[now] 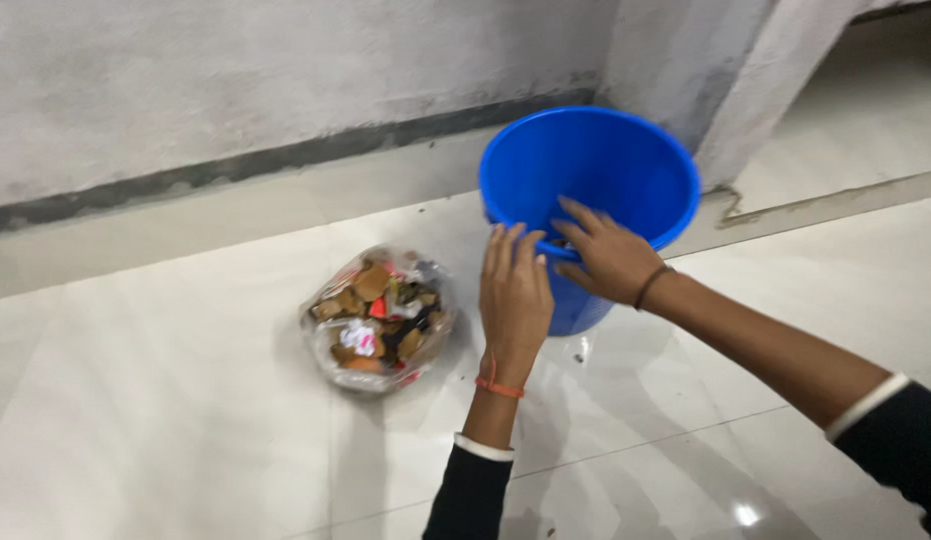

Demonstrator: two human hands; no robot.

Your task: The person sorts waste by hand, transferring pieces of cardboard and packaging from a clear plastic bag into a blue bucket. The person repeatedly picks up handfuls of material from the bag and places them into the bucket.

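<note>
You were indoors, likely in a home or building passage: glossy white floor tiles [186, 420], a rough unpainted grey plaster wall [236, 70] with dark skirting, a blue plastic bucket [626, 170] and a clear bag of rubbish [379, 320] on the floor.

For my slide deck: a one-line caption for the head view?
Both hands, left hand and right hand, at a blue bucket rim, clear bag of scraps beside it.
</note>
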